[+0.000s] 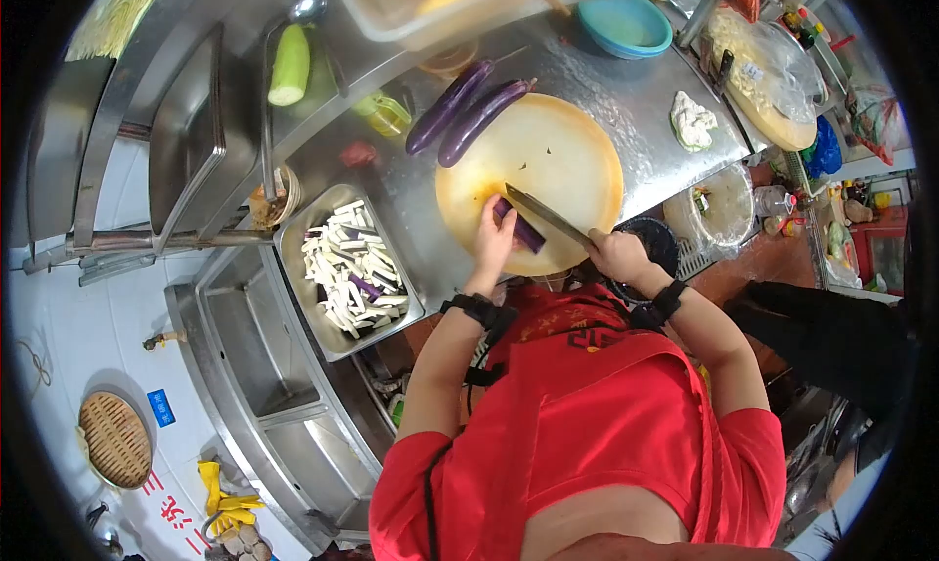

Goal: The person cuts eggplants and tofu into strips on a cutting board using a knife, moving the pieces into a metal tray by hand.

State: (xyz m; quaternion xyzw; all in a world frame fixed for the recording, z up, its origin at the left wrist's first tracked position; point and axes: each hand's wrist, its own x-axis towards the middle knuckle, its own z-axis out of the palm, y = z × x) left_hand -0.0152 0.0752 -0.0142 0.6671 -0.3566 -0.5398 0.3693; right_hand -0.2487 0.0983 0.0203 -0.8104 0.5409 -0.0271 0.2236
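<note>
On a round cutting board [577, 145] lies a purple piece of eggplant [528, 232]. My left hand [494, 234] has its fingers closed on the left side of that piece. A cleaver [548, 212] is gripped by its handle in my right hand [620, 255], its blade reaching across the board beside the eggplant piece. Two whole eggplants [486, 121] rest at the board's upper left edge. To the left, a steel pan [415, 312] holds many cut eggplant strips [354, 268], pale with purple skin.
A blue bowl [626, 25] and a white cloth [693, 121] are on the steel counter [646, 165]. A plastic tub [430, 18] and a green gourd [290, 67] sit on the shelf above. Sinks [259, 336] stand at left; a lined bin [719, 209] is at right.
</note>
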